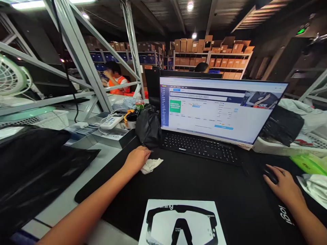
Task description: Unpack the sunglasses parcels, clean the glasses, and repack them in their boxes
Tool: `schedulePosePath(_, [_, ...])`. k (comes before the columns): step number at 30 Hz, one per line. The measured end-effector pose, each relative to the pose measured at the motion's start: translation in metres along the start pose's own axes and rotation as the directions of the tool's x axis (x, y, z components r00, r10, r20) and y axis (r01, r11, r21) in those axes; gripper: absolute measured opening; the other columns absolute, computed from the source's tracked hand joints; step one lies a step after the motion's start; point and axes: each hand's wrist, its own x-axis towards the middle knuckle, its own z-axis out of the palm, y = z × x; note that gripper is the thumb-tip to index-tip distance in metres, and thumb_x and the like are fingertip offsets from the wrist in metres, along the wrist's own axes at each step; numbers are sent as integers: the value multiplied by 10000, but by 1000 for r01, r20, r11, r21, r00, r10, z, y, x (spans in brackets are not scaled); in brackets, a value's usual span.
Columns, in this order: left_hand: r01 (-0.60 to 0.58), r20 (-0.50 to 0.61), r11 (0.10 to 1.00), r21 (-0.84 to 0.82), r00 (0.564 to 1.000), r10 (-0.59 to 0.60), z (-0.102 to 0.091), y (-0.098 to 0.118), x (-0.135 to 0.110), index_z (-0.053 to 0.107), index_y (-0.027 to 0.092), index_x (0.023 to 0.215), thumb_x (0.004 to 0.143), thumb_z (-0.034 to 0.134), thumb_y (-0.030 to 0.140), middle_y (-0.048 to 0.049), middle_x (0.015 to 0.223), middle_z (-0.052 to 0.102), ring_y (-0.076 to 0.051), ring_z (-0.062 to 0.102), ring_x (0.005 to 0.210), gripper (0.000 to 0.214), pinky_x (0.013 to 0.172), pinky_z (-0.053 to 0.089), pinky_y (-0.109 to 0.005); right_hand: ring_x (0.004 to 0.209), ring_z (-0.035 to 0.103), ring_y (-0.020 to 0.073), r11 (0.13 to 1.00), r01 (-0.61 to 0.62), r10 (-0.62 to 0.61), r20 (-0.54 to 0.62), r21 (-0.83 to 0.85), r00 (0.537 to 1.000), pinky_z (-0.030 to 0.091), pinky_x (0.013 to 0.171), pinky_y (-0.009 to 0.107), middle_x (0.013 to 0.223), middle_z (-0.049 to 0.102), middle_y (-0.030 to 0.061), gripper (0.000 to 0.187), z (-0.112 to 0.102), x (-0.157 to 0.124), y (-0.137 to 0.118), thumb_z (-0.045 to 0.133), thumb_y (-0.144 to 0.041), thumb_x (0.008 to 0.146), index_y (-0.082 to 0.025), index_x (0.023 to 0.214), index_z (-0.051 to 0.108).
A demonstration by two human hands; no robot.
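Observation:
My left hand point(136, 159) rests on the black desk mat point(199, 180), fingers curled over a crumpled white tissue point(151, 165) just left of the black keyboard point(200, 148). My right hand point(284, 185) lies over a black mouse point(270, 173) at the right of the mat, fingers draped on it. A lit monitor point(217, 107) stands behind the keyboard. A white box printed with black goggles point(182, 223) lies at the near edge between my arms.
A black plastic bag point(148, 126) stands left of the monitor, with a tray of small items point(112, 131) beyond. Black bags point(33, 163) cover the left. White baskets and green packaging point(306, 160) sit right. A person in an orange vest point(116, 81) sits behind; shelves of cartons fill the back.

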Motion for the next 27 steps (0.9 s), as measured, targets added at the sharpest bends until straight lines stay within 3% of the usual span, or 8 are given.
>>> schedulePosePath(3, [54,95,998,29,994,-56,8,6,-14,698,209,1130,951,545,348,-112,1114,732,-269,654,1108,273,951,490,-368,1216,563,368,1000,5,-4,11,-1,1000,467,1033,475,1256,576,175,681,-3,0,-2,387,-617,861,-183,1340,603])
schedulePosePath(7, [86,186,996,22,979,-88,11,11,-27,532,207,1366,771,756,488,-145,1196,696,-321,679,1062,696,870,512,-385,1240,545,369,1000,-5,5,5,22,1000,442,1064,477,1241,599,172,671,-6,0,-5,408,-607,845,-183,1336,579])
schedulePosePath(10, [50,251,999,-13,967,-45,9,5,-29,649,232,1149,765,792,374,-76,1156,698,-245,673,1041,434,907,493,-334,1243,543,375,1000,-5,5,11,22,1000,443,1064,483,1251,610,177,682,-7,0,-7,407,-617,837,-169,1320,581])
schedulePosePath(13, [90,285,996,-21,955,-80,4,-10,-19,665,169,995,918,665,364,-45,980,695,-188,666,889,210,860,526,-368,1226,557,371,1000,-15,15,19,16,1000,448,1061,473,1242,622,180,685,-9,1,-9,391,-627,831,-161,1286,600])
schedulePosePath(16, [186,243,982,-21,954,-176,2,-25,-4,634,147,1085,990,568,423,-40,974,674,-170,653,843,299,808,553,-380,1213,572,366,1000,-31,31,59,0,998,462,1045,467,1235,629,176,695,-11,1,-11,377,-636,828,-157,1271,615])
schedulePosePath(20, [264,144,964,-7,955,-260,9,-33,0,629,150,1098,986,571,396,-46,1003,668,-175,649,867,276,814,547,-376,1223,570,372,999,-33,33,61,0,998,473,1035,492,1248,622,175,684,-9,2,-10,383,-627,831,-162,1277,615])
schedulePosePath(23, [254,54,967,37,965,-256,14,-27,-9,649,171,1081,951,568,296,-84,1042,663,-232,642,986,197,883,522,-392,1202,582,373,999,-22,21,37,33,999,478,1032,504,1222,628,172,645,-8,2,-9,431,-596,810,-170,1255,625])
schedulePosePath(27, [199,-109,975,97,976,-188,8,-10,-16,585,134,1277,929,513,277,-214,1309,549,-382,547,1213,383,1008,456,-516,1207,581,361,999,-3,2,9,48,1000,476,1029,486,1246,613,180,623,-9,0,-10,464,-547,839,-150,1299,601])
